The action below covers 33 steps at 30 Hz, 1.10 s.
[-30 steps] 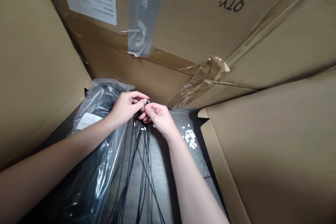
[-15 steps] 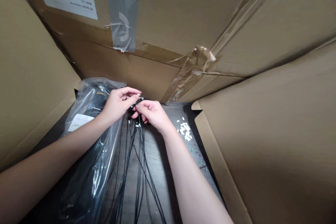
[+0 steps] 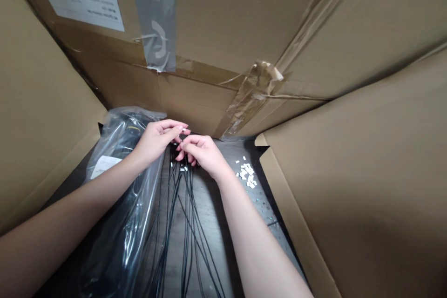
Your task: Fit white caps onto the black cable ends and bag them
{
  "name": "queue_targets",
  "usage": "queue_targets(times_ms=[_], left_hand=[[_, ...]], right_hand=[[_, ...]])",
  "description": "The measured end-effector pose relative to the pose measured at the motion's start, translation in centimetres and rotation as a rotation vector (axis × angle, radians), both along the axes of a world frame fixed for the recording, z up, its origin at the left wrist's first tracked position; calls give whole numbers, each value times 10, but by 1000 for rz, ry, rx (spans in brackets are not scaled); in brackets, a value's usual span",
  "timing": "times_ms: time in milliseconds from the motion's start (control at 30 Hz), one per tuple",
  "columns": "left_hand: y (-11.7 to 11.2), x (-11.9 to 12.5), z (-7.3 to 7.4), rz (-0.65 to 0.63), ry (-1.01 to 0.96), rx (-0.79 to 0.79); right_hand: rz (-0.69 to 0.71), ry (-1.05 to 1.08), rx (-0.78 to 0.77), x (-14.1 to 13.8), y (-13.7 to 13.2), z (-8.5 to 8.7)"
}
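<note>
My left hand (image 3: 160, 137) pinches a tiny white piece (image 3: 184, 129) between thumb and fingertips. Just below and to the right, my right hand (image 3: 200, 151) is closed on a thin black cable, its fingertips close to those of the left. Several black cables (image 3: 186, 223) run down from under the hands toward the bottom of the view, and a few carry small white pieces (image 3: 183, 168) near their upper ends. The fingers partly hide the cable ends.
A clear plastic bag (image 3: 139, 223) with dark contents lies to the left under my forearm. Small white pieces (image 3: 247, 177) lie in a loose pile at the right on the dark table (image 3: 213, 223). Cardboard walls (image 3: 209, 102) stand behind and on both sides.
The left fingertips have shifted slightly down and closed further over the white piece. My right hand has barely moved, and the view has tilted a little.
</note>
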<state>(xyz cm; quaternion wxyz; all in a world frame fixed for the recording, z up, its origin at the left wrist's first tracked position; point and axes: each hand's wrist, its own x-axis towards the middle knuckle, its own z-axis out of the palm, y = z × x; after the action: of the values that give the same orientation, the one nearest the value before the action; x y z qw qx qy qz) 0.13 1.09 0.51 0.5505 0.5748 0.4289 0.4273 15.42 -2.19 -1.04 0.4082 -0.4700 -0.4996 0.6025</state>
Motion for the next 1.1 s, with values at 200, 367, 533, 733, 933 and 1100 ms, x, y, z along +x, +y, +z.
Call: queue_targets(times_ms=[200,367,533,733,933,1100], left_hand=[[1,-2,-2,-32,-35,-40],[3,-5,-7,-75,-73,-98],[2,-5,-5,-53,-146,-187],[1,-4,-3,-16,-230,-275],[1,-2,-4,-21,-256,-306],[1,-3,-3,-66,-273,-318]], right_hand=[[29,-13,2,-2,0,-1],[-8,40,63,-3,1,-2],[-22,75,76,-7,0,-2],[-43,172,42,-11,-2,0],[-31,202,-14,-9,-1,0],[-53,200,-6,-8,0,-2]])
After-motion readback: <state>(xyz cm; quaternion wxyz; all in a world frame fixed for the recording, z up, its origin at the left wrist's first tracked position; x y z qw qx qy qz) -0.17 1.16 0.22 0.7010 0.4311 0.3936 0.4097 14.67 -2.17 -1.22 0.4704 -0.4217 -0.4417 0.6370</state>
